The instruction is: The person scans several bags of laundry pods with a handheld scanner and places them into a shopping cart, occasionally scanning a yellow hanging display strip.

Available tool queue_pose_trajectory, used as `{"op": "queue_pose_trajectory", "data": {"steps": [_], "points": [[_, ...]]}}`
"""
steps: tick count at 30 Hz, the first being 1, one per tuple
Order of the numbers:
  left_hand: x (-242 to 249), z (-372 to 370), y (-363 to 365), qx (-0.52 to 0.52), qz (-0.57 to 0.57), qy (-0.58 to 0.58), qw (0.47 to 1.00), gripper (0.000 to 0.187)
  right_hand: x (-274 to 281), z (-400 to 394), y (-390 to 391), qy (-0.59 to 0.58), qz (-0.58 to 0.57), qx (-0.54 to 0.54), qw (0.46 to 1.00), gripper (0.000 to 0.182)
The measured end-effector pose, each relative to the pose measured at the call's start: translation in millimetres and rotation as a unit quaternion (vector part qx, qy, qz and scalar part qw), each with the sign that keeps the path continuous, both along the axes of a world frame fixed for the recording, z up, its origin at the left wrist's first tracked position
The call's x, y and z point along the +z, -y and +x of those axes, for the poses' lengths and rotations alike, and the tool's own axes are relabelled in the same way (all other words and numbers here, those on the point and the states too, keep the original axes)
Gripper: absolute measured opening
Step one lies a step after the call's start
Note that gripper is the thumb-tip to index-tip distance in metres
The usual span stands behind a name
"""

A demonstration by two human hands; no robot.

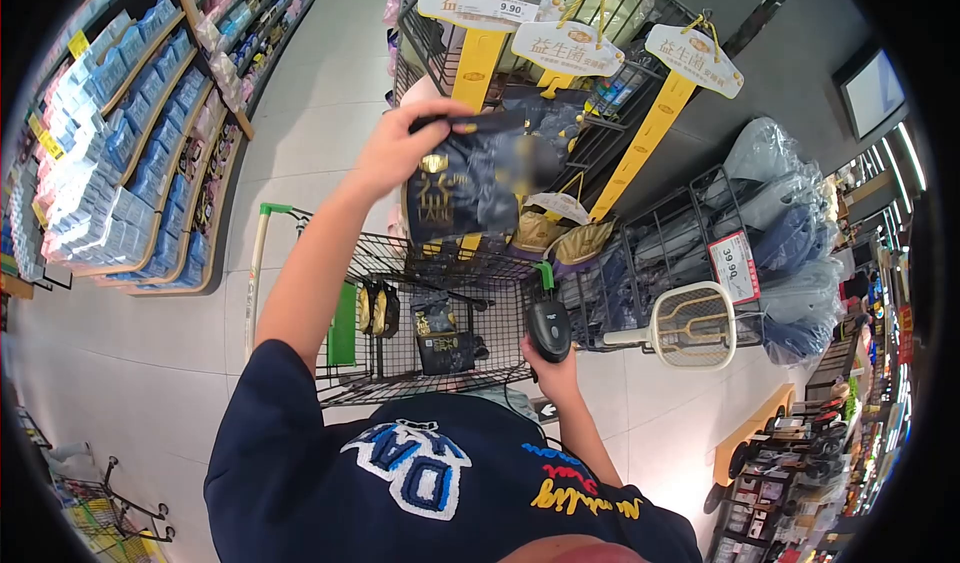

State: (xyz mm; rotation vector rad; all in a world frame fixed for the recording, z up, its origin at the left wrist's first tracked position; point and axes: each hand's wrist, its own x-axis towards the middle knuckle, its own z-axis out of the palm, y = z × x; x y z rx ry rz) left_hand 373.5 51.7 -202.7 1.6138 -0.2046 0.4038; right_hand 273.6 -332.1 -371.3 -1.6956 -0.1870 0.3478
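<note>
My left hand (395, 148) is raised in front of the hanging rack, its fingers closed on the top edge of a black bag (455, 188) with gold lettering. The bag hangs upright above the far side of the shopping cart (400, 398). Low at the cart's right side, my right hand (553, 368) is wrapped round a black barcode scanner (549, 329) with a thin cord. Inside the cart lies another black bag (443, 343) with gold print, and a black-and-gold packet (379, 309) stands to its left.
A wire rack (620, 123) with yellow strips and hanging cards stands ahead. To the right, an electric mosquito swatter (693, 325) sticks out before wrapped goods (790, 223). Shelves of blue packs (150, 143) line the left. Another cart (110, 513) stands behind at the lower left.
</note>
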Motion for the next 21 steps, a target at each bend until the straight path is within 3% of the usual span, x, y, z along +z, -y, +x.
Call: {"op": "queue_pose_trajectory", "data": {"steps": [6, 11, 14, 17, 21], "points": [[39.3, 44.1, -8.5, 0.04, 0.033, 0.012, 0.999, 0.029, -13.7, 5.2, 5.4, -0.02, -0.004, 0.001, 1.0, 0.018], [35.4, 74.4, -17.9, 0.1, -0.001, -0.036, 0.994, 0.029, -18.2, 11.2, 9.2, -0.036, -0.019, 0.008, 0.999, 0.017], [42.0, 75.2, -13.9, 0.101, 0.015, -0.003, 0.995, 0.029, -19.4, 14.3, 8.6, -0.018, -0.018, 0.005, 1.0, 0.017], [42.7, 78.8, -17.5, 0.102, 0.04, 0.01, 0.994, 0.03, -27.2, 14.6, 5.0, -0.016, 0.029, 0.002, 0.999, 0.017], [48.3, 78.9, -17.6, 0.094, 0.157, 0.038, 0.982, 0.031, -26.3, 11.0, 3.2, -0.019, 0.023, 0.006, 1.0, 0.017]]}}
